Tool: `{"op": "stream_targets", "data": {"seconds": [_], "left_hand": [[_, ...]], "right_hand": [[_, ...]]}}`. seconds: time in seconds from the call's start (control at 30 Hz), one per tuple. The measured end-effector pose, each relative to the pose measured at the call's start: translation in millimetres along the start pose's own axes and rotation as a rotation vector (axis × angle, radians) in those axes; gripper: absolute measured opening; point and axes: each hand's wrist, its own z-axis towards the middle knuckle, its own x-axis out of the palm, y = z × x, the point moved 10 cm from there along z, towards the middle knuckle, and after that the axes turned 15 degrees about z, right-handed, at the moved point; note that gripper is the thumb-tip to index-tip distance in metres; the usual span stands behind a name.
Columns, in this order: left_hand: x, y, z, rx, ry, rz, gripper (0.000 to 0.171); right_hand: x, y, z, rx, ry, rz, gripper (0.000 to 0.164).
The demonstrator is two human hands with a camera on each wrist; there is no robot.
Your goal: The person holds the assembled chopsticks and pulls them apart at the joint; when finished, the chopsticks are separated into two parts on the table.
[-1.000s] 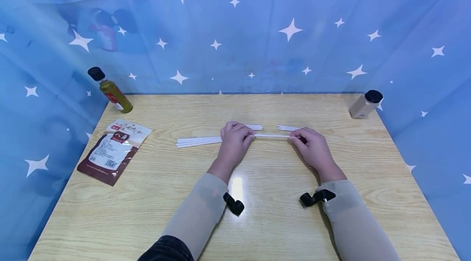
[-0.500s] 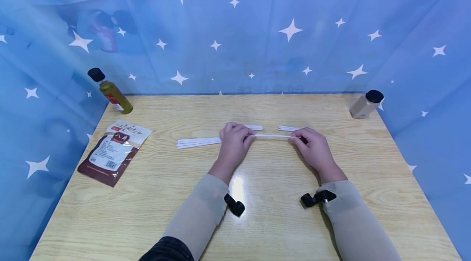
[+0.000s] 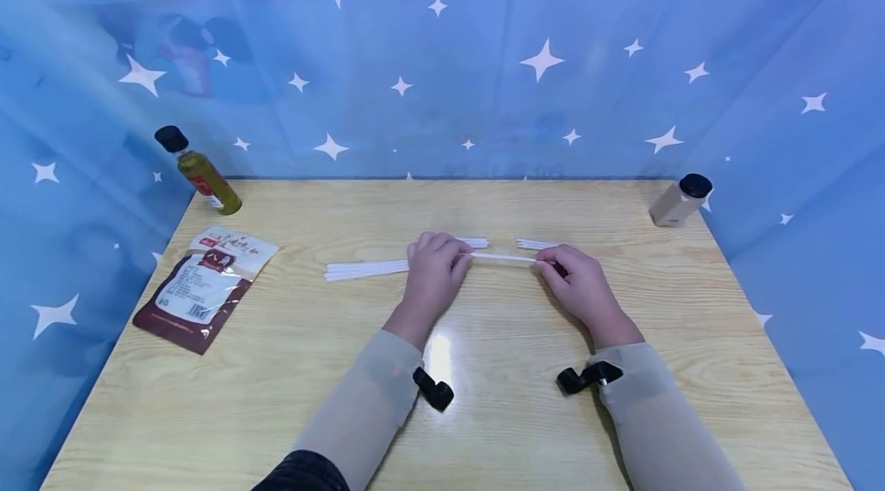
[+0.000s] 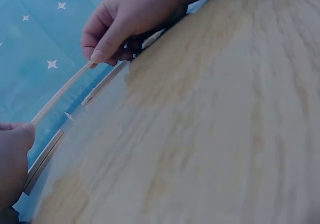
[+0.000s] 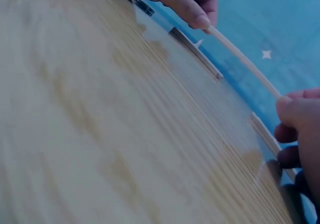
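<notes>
A thin pale stick (image 3: pixel 503 257) spans the gap between the two hands, held raised over the table in both wrist views. At its left part, the thumb and fingers of my left hand (image 3: pixel 435 268) pinch it. My right hand (image 3: pixel 579 280) pinches the other end between thumb and fingers. Behind and beside the left hand lie flat bundles of similar white sticks, one bundle (image 3: pixel 366 270) to its left and another (image 3: pixel 475 243) just beyond it. A third bundle (image 3: pixel 535 244) lies behind the right hand, partly covered by it.
On the wooden table (image 3: pixel 498 399), a brown and white printed pouch (image 3: pixel 203 287) lies at the left. Behind it stands a black-capped bottle of yellow-green liquid (image 3: pixel 207 182). A black-lidded shaker jar (image 3: pixel 680 203) stands at the back right. A blue star-patterned curtain (image 3: pixel 429 114) surrounds the table.
The head view has shifted slightly, so everything sits a little further left. Both hands keep their grip on the stick, with hardly any movement over the table.
</notes>
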Motion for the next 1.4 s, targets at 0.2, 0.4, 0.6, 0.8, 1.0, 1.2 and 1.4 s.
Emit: {"op": "stream_targets", "data": {"seconds": [0.2,0.4,0.6,0.8,1.0,1.2,1.4], "left_hand": [[5.8,-22.6,0.4,0.152,0.07,0.009,0.014],[13.7,-33.3,-2.9,0.209,0.187,-0.051,0.018],[18.5,-33.5,-3.7,0.221,0.251,-0.07,0.022],[22.2,-26.8,-5.0,0.175,0.28,-0.115,0.019],[22.1,-24.0,-4.8,0.16,0.274,-0.143,0.016],[22.7,-23.8,-3.9,0.138,0.288,-0.144,0.016],[19.8,-12.9,-2.9,0.059,0.258,-0.198,0.014]], "right_hand": [[13.8,7.9,2.4,-0.006,0.088,-0.031,0.015],[23.0,18.1,3.2,-0.077,0.101,-0.011,0.017],[31.2,18.0,5.1,-0.076,0.104,-0.004,0.013],[35.4,13.6,6.1,-0.028,0.103,0.042,0.006],[35.6,15.2,6.8,-0.022,0.106,0.065,0.006],[32.9,18.7,6.5,-0.045,0.099,0.07,0.006],[21.3,10.3,4.3,-0.005,0.023,0.067,0.006]]}}
